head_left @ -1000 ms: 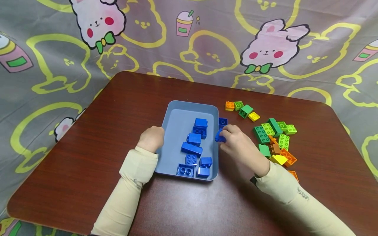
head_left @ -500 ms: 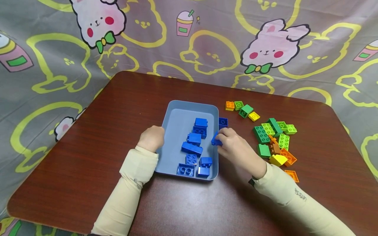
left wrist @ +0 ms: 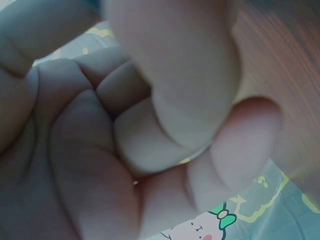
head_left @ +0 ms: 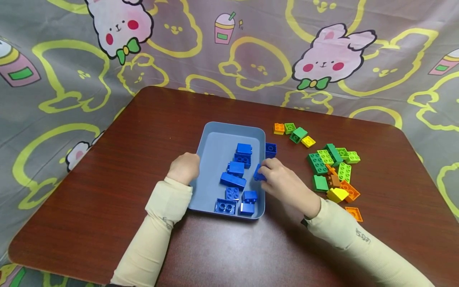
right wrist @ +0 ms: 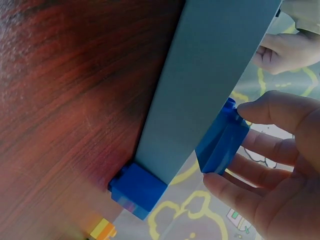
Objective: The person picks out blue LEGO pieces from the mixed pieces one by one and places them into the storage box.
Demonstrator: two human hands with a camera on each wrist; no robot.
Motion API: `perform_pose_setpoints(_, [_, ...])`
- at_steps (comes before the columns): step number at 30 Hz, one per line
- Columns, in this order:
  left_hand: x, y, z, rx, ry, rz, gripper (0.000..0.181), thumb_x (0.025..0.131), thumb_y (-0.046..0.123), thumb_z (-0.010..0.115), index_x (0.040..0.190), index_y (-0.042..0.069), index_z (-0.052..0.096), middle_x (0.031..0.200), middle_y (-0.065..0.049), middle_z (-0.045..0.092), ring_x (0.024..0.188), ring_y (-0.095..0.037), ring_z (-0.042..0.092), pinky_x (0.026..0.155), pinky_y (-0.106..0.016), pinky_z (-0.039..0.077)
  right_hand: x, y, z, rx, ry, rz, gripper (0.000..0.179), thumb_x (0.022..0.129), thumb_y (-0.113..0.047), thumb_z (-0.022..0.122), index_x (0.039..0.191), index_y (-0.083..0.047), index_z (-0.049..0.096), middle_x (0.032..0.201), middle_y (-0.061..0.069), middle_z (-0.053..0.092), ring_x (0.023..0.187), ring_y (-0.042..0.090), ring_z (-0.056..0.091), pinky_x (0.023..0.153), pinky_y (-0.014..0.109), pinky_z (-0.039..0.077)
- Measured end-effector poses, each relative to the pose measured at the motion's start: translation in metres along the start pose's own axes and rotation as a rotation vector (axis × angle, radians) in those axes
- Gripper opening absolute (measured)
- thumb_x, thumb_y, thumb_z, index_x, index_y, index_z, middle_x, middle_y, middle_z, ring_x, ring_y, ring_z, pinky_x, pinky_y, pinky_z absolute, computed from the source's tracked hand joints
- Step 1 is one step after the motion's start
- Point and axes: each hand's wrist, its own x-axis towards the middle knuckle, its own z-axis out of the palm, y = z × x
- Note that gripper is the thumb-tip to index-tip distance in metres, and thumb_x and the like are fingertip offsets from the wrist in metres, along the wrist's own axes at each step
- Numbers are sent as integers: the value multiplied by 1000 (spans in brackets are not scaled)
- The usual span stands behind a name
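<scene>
A grey-blue tray (head_left: 211, 167) lies on the table with several blue building blocks in it, among them a long block (head_left: 233, 180). My left hand (head_left: 183, 169) grips the tray's left rim with curled fingers; the grip itself is mostly hidden. In the left wrist view, the curled fingers (left wrist: 175, 75) fill much of the picture. Over the tray's right wall, my right hand (head_left: 287, 184) pinches a blue block (right wrist: 222, 137) between thumb and fingertips. Another blue block (head_left: 271, 149) sits on the table just outside that wall.
Green, yellow, orange and brown blocks lie in a loose pile, including a dark green block (head_left: 317, 163), right of my right hand. A smaller group with an orange block (head_left: 279, 128) lies farther back. A patterned cloth (head_left: 258, 59) hangs behind the table (head_left: 143, 131).
My right hand has moved left with the blue block, from outside the tray's right wall to just over its inner side. The left hand and the tray have stayed still.
</scene>
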Motion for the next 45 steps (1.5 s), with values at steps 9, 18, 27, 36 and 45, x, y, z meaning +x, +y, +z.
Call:
perform_pose_setpoints(9, [-1, -1, 0, 0, 25, 18, 20, 86, -3, 44, 89, -5, 64, 70, -15, 55, 59, -21, 50, 54, -38, 46, 1, -1, 3, -8, -18, -51, 23, 71, -7, 73, 90, 2, 66, 93, 13, 56, 84, 22, 50, 68, 29, 49])
perform_pose_setpoints(18, [-1, -1, 0, 2, 27, 25, 21, 87, -3, 43, 92, -5, 64, 83, -20, 60, 65, -24, 54, 57, -41, 47, 5, -3, 5, -43, -89, -83, 20, 74, -9, 71, 90, 1, 67, 94, 12, 58, 88, 23, 50, 71, 29, 48])
perform_pose_setpoints(27, [-2, -1, -1, -3, 40, 32, 22, 87, -3, 43, 91, -5, 64, 82, -19, 60, 65, -25, 55, 57, -41, 47, 9, -4, 6, -86, -116, -159, 16, 75, -8, 68, 87, 3, 68, 92, 13, 60, 84, 23, 50, 71, 28, 46])
perform_pose_setpoints(36, [-2, -1, -2, -3, 32, 31, 21, 87, -3, 43, 90, -4, 64, 82, -19, 60, 65, -25, 55, 57, -40, 47, 12, -3, 11, -84, -185, -226, 16, 78, -9, 66, 89, 3, 68, 91, 12, 62, 83, 23, 51, 74, 29, 45])
perform_pose_setpoints(45, [-2, -1, -2, 4, 27, 23, 21, 87, -3, 44, 92, -5, 64, 84, -19, 61, 66, -25, 56, 58, -40, 47, 13, -2, 14, -182, -174, -326, 14, 77, -6, 68, 88, 3, 68, 89, 12, 63, 82, 23, 53, 75, 29, 45])
